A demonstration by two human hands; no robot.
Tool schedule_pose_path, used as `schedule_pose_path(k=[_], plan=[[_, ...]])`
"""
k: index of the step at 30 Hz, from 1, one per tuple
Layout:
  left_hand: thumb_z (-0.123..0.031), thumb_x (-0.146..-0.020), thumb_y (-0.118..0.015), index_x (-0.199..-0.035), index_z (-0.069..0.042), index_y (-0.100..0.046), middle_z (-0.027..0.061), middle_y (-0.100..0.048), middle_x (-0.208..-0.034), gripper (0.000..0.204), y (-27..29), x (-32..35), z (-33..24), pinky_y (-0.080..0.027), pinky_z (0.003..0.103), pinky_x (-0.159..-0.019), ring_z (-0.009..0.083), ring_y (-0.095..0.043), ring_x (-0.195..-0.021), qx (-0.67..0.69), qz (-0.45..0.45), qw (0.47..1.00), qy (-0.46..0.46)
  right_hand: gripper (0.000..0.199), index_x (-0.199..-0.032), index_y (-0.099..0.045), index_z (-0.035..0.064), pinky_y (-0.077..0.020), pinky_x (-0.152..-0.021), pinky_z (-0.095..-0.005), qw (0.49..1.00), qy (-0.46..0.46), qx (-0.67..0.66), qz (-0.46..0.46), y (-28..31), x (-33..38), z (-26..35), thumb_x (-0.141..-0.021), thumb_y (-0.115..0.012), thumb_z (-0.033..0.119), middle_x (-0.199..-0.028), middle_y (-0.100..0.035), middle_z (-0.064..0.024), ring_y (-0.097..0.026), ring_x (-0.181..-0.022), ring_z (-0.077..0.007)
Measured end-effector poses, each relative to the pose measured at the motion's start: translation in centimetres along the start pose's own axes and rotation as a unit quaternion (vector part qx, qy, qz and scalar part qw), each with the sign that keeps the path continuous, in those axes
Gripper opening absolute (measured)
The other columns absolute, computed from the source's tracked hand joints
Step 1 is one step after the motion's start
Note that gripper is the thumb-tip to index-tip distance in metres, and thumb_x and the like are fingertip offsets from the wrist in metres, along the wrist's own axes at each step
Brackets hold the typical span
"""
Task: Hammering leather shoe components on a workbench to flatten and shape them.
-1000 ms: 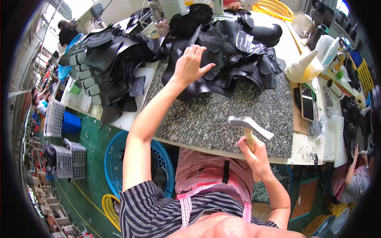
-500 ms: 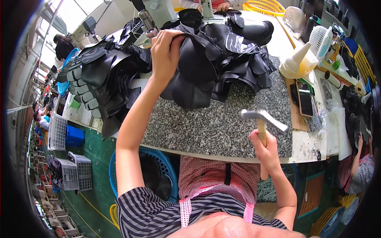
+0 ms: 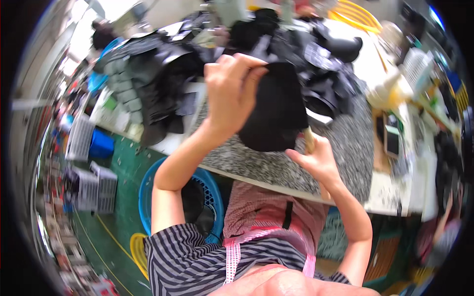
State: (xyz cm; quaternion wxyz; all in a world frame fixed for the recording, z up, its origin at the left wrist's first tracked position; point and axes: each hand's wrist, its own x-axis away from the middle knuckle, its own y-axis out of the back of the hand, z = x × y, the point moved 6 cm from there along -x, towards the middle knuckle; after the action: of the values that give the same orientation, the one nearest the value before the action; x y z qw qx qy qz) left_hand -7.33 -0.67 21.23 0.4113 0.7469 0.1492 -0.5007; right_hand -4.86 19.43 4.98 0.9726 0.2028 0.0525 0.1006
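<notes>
My left hand (image 3: 232,96) pinches the upper edge of a black leather-like piece (image 3: 276,111) between thumb and fingers. The piece hangs over the grey speckled stone slab (image 3: 237,160). Closed round the wooden handle of a hammer (image 3: 309,140) is my right hand (image 3: 318,160), its thumb close to the piece's lower right edge. Part of the hammer's head is hidden behind the piece. Beyond the slab lies a heap of black pieces (image 3: 326,89), blurred by motion. Another stack of black pieces (image 3: 153,74) lies to its left.
A phone (image 3: 392,141) lies right of the slab, near a whitish-yellow container (image 3: 390,93) with a cone top. A small white fan (image 3: 417,66) stands behind. Below the table's left front edge sits a blue basket (image 3: 148,197); grey crates (image 3: 104,190) stand on the green floor.
My left hand has drawn a black piece off the heap, toward me and to the right. My right hand has risen slightly with the hammer, now partly behind the piece. The view has shifted.
</notes>
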Motion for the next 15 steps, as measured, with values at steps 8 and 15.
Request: schedule_pose_path(k=[8, 15], plan=[[-0.005, -0.089, -0.074, -0.096, -0.009, -0.069, 0.0073, -0.066, -0.087, 0.01, 14.0, 3.8, 6.7, -0.042, 0.038, -0.079, 0.0268, -0.059, -0.08, -0.075, -0.188, 0.972, 0.117, 0.014, -0.073, -0.052, -0.0005, -0.0364, -0.051, -0.0328, 0.992, 0.073, -0.081, -0.055, 0.6, -10.0, 1.7, -0.084, -0.06, 0.001, -0.062, -0.049, -0.0011, -0.045, -0.059, -0.0095], [-0.012, -0.085, -0.079, -0.096, -0.012, -0.071, 0.002, -0.07, -0.09, 0.014, 16.5, 5.7, 2.0, -0.046, 0.038, -0.081, 0.0231, -0.066, -0.08, -0.151, 0.05, 0.987, 0.01, 0.039, -0.127, -0.066, -0.0026, -0.0461, -0.065, -0.0321, 0.967, 0.098, 0.139, -0.189, 4.9, -17.2, 0.1, -0.09, -0.066, 0.011, -0.073, -0.057, -0.0033, -0.056, -0.066, -0.0124]])
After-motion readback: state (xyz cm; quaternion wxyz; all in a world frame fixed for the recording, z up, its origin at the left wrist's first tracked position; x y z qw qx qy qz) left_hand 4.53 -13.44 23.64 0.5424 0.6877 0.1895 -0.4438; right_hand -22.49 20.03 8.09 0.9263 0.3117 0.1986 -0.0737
